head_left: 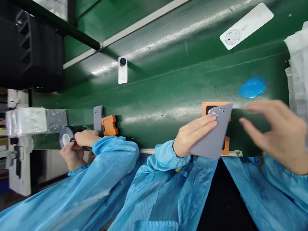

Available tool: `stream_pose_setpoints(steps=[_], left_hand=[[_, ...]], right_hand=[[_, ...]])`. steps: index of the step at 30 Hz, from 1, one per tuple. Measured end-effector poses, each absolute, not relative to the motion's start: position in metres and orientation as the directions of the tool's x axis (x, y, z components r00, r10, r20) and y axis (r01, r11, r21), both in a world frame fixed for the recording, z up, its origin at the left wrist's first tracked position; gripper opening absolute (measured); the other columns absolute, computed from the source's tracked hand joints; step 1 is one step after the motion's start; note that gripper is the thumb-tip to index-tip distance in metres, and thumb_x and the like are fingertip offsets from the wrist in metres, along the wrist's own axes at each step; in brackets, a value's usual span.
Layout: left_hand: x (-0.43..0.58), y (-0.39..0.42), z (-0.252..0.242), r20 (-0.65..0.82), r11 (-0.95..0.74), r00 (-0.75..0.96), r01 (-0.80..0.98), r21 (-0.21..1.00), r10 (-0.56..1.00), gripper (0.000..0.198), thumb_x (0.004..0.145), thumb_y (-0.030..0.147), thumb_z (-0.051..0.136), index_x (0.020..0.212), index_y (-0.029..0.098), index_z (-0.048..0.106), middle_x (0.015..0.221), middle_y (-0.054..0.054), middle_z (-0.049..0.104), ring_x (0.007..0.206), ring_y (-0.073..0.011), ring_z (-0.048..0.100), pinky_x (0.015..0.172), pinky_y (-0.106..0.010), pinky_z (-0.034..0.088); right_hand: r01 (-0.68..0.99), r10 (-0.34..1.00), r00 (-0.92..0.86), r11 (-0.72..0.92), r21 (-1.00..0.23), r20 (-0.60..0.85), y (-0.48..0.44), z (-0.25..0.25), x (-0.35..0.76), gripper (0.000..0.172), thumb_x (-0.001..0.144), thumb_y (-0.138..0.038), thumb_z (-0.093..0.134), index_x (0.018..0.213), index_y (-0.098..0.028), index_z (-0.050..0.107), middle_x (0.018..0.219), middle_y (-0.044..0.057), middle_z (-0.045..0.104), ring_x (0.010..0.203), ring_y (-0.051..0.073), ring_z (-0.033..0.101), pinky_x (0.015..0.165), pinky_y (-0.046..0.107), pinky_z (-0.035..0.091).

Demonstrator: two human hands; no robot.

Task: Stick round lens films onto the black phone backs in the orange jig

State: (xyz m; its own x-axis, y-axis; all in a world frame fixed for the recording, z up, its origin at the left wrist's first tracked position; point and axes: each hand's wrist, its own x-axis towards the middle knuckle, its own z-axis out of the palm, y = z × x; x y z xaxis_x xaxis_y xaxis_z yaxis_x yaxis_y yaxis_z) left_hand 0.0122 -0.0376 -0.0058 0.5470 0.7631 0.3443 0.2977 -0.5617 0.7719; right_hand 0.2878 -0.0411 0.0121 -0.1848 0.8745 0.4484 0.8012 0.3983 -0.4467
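Note:
My left hand (194,134) grips a thin grey phone back cover (211,139), tilted above the table's near edge, with small camera holes along its upper end. Behind and partly under the cover sits an orange fixture (209,104) with a dark recess; much of it is hidden. Another orange piece (226,146) shows below it at the table edge. To the right, my right hand (280,131) is held in the air, thumb and fingers apart, with nothing in it. A shiny blue film piece (252,87) lies on the table beyond that hand.
At left, a co-worker's hands (77,147) hold a tape roll (66,138), near another grey cover (98,117) and orange fixture (109,125). White plates (122,75) (250,24) lie on the green table (156,93). White packaging (298,64) stands at right, black bins (36,48) at upper left.

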Motion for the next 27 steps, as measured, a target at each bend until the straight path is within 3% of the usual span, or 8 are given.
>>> stream_pose_setpoints(steps=[3, 7, 14, 20, 24, 27], left_hand=[[0.013, -0.039, -0.014, 0.355, -0.736, 0.702, 0.354, 0.577, 0.617, 0.059, 0.104, 0.013, 0.051, 0.16, 0.026, 0.041, 0.151, -0.01, 0.061, 0.147, -0.024, 0.052, 0.121, -0.043, 0.051], [0.014, -0.038, -0.031, 0.346, -0.802, 0.743, 0.421, 0.423, 0.573, 0.059, 0.104, 0.012, 0.05, 0.161, 0.023, 0.038, 0.149, -0.011, 0.063, 0.147, -0.0244, 0.052, 0.119, -0.043, 0.052], [0.009, -0.04, -0.036, 0.37, -0.825, 0.745, 0.437, 0.357, 0.555, 0.055, 0.103, 0.01, 0.049, 0.157, 0.016, 0.041, 0.144, -0.014, 0.066, 0.146, -0.0242, 0.052, 0.119, -0.039, 0.053], [0.006, -0.032, -0.043, 0.26, -0.786, 0.748, 0.533, 0.313, 0.611, 0.041, 0.104, 0.012, 0.048, 0.145, 0.014, 0.052, 0.146, -0.017, 0.063, 0.147, -0.0268, 0.053, 0.116, -0.044, 0.055], [0.013, -0.027, -0.048, 0.169, -0.753, 0.736, 0.62, 0.22, 0.655, 0.033, 0.104, 0.015, 0.046, 0.135, 0.011, 0.058, 0.152, -0.022, 0.057, 0.149, -0.0322, 0.049, 0.117, -0.049, 0.051], [0.018, -0.029, -0.049, 0.102, -0.728, 0.727, 0.649, 0.22, 0.679, 0.037, 0.102, 0.012, 0.045, 0.137, 0.01, 0.056, 0.158, -0.022, 0.05, 0.155, -0.0333, 0.04, 0.123, -0.051, 0.044]], right_hand=[[0.671, 0.783, -0.448, 0.614, -0.416, 0.432, -0.061, 0.005, 0.268, 0.042, 0.093, -0.008, 0.062, 0.134, -0.019, 0.063, 0.13, 0.014, 0.072, 0.118, 0.03, 0.072, 0.096, 0.044, 0.063], [0.658, 0.734, -0.519, 0.67, -0.342, 0.439, -0.066, -0.022, 0.26, 0.045, 0.094, 0.001, 0.054, 0.135, -0.015, 0.064, 0.129, 0.015, 0.073, 0.121, 0.031, 0.071, 0.099, 0.047, 0.064], [0.646, 0.725, -0.548, 0.683, -0.339, 0.418, -0.063, -0.029, 0.261, 0.046, 0.096, 0.001, 0.053, 0.139, -0.013, 0.063, 0.135, 0.015, 0.07, 0.127, 0.03, 0.068, 0.106, 0.046, 0.062], [0.679, 0.722, -0.582, 0.685, -0.264, 0.375, -0.059, -0.03, 0.263, 0.042, 0.096, -0.001, 0.055, 0.137, -0.007, 0.065, 0.135, 0.019, 0.07, 0.126, 0.033, 0.068, 0.107, 0.048, 0.061], [0.73, 0.76, -0.584, 0.645, -0.227, 0.283, -0.057, -0.036, 0.257, 0.052, 0.097, -0.002, 0.051, 0.15, -0.006, 0.054, 0.144, 0.021, 0.063, 0.135, 0.035, 0.061, 0.111, 0.052, 0.056], [0.757, 0.8, -0.558, 0.599, -0.26, 0.218, -0.058, -0.039, 0.253, 0.061, 0.098, -0.001, 0.048, 0.158, -0.006, 0.042, 0.152, 0.022, 0.055, 0.143, 0.037, 0.053, 0.116, 0.055, 0.051]])
